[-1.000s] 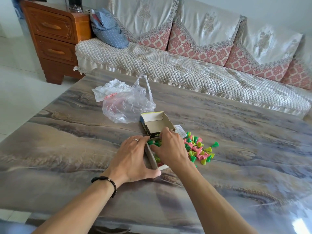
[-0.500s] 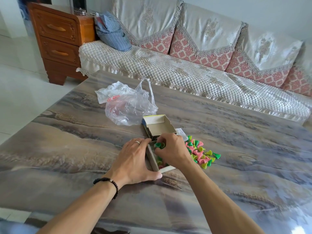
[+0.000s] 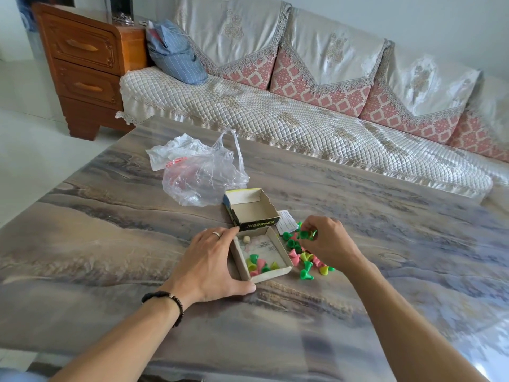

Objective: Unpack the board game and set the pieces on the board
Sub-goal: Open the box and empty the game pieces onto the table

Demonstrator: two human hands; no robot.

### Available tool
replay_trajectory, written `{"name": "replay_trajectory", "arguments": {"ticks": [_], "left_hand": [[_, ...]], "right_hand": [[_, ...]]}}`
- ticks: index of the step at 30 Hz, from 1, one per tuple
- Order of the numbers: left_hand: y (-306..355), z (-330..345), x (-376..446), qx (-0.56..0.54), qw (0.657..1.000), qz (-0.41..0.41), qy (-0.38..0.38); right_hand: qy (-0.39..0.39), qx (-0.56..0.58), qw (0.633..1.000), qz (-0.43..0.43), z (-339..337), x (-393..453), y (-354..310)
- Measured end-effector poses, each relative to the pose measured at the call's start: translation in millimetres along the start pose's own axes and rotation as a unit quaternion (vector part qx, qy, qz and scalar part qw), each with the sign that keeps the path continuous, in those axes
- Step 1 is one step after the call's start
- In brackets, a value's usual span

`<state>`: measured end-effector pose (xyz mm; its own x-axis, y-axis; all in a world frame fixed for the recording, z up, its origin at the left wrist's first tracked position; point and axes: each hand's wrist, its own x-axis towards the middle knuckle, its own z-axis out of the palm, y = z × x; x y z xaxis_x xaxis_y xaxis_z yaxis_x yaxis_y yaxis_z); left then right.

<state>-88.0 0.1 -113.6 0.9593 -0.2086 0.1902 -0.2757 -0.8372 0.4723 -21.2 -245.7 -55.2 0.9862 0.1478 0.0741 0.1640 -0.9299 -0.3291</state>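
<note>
Forearms reach in from the near edge of the tabletop [image 3: 115, 244], and the change sits at their ends. The left hand [image 3: 212, 263] has not shifted: its grip rests around the left wall of the box tray [image 3: 261, 253], thumb along the near corner, fingers curved against the far one, steadying it. The right hand [image 3: 327, 244], which half a second ago was over the tray with green pieces in its fingertips, has now swung out to the right and hovers over the loose pile of pieces [image 3: 305, 257] on the tabletop, grasping a small cluster of green pieces [image 3: 305, 234] in a pinch. That uncovers the tray's inside: only a few pieces [image 3: 257, 266] remain in its near corner, with a small pale ball [image 3: 247, 239] at the far end.

Judging from this, unpacking is nearly finished, handful by handful. Just beyond, the box lid [image 3: 252, 209] lies open side up, touching the tray, with a folded paper slip [image 3: 286, 221] beside it. Farther off lies a crumpled plastic bag [image 3: 201, 172]. No board is visible yet, so setting pieces out has not begun.
</note>
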Motion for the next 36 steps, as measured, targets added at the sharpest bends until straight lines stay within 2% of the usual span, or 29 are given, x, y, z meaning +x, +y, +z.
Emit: {"name": "replay_trajectory", "arguments": {"ticks": [6,9,13,17,21,24,28,33,36], "left_hand": [[-1,1,2,-0.007,1.000,-0.010,-0.005],[-1,1,2,-0.010,1.000,-0.013,-0.004],[-1,1,2,-0.026,0.999,-0.017,0.006],[0,-1,1,-0.062,0.998,-0.011,0.023],[1,-2,-1,-0.083,0.996,-0.002,0.043],[1,-2,-1,-0.077,0.996,-0.003,0.037],[-1,0,0,-0.069,0.997,-0.012,0.025],[-1,1,1,-0.060,0.998,-0.019,0.017],[-1,1,1,-0.066,0.997,-0.025,0.014]], "right_hand": [[-0.035,-0.007,0.999,-0.008,-2,1,6],[-0.023,-0.012,1.000,-0.007,-6,-3,5],[0.007,0.012,0.997,-0.078,-7,-13,-18],[-0.072,0.049,0.982,-0.168,4,-25,-57],[-0.161,-0.023,0.965,-0.206,17,-20,-73],[-0.208,-0.041,0.958,-0.191,19,-13,-76],[-0.251,-0.009,0.956,-0.152,21,-1,-78],[-0.260,0.061,0.957,-0.109,25,1,-74],[-0.232,0.082,0.964,-0.101,28,1,-71]]}}
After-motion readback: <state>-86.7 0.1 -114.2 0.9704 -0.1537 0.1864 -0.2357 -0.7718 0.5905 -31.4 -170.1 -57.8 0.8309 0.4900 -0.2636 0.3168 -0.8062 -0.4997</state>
